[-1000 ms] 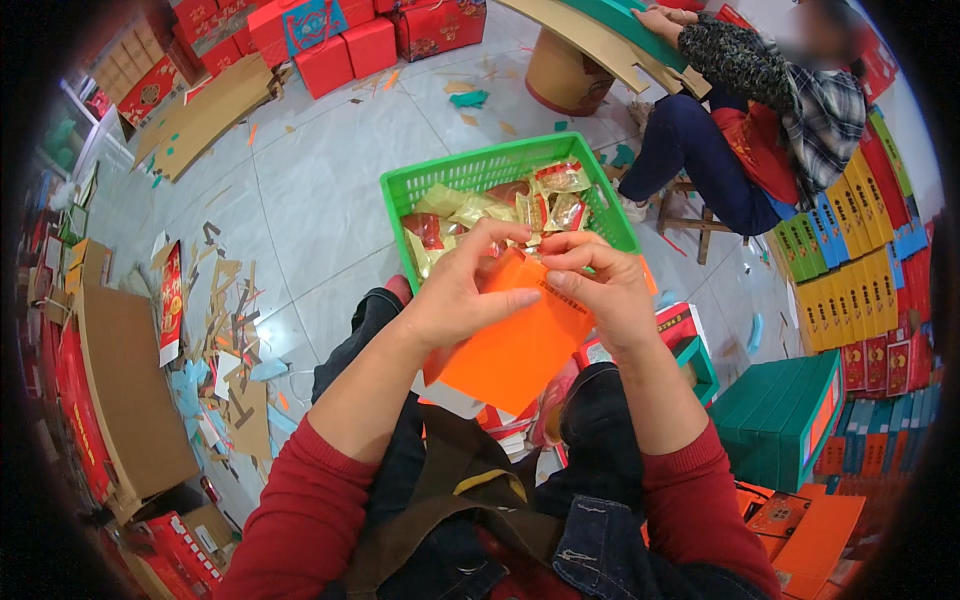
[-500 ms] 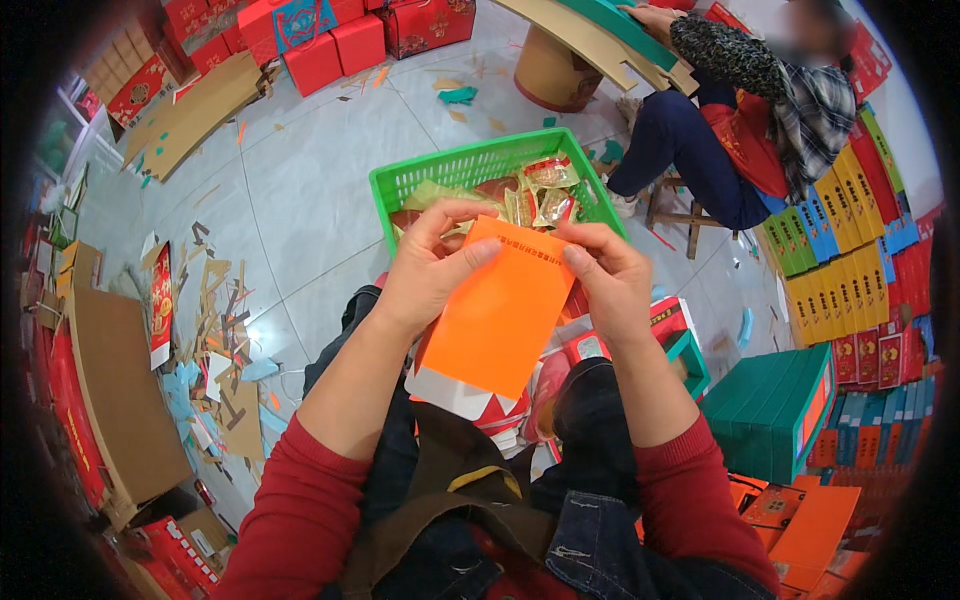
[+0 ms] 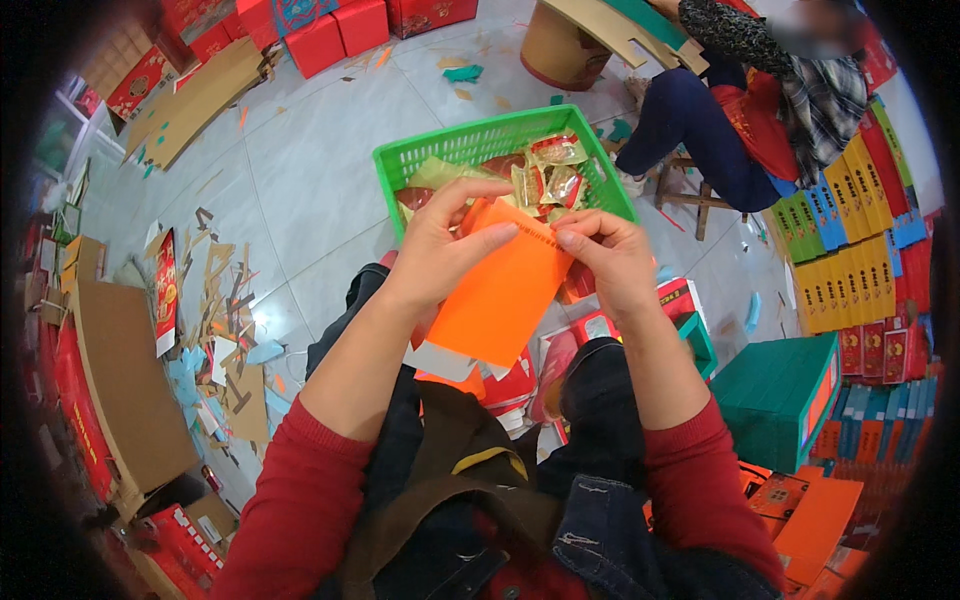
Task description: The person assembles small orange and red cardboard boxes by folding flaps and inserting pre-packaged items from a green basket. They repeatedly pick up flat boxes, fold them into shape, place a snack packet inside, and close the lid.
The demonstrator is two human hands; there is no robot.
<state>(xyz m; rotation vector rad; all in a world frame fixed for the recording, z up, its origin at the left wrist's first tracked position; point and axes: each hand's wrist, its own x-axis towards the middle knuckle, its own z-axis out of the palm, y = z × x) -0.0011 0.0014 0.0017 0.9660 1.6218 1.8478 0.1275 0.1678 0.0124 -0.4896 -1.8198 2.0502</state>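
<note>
Over my lap I hold an orange cardboard box [image 3: 506,295], tilted, with a white flap [image 3: 445,362] standing out at its lower end. My left hand [image 3: 447,240] grips its upper left side, thumb on the orange face and fingers round behind. At the upper right corner my right hand [image 3: 605,250] pinches the edge between thumb and fingers. Just beyond both hands stands a green plastic basket [image 3: 470,142]. Inside it lie clear and gold wrapped packets [image 3: 556,150], some partly covered by my left hand. The box's far side is hidden.
A dark green box [image 3: 775,400] stands to my right, with orange boxes [image 3: 815,525] below it. Colourful boxes [image 3: 845,285] are stacked at far right. Another person [image 3: 690,130] sits ahead right. Cardboard scraps [image 3: 225,330] litter the floor left of me, near a brown carton [image 3: 125,390].
The orange box has turned slightly, its top leaning further right. My left hand has shifted up and right along it. The right hand's fingers have drawn into a tighter pinch.
</note>
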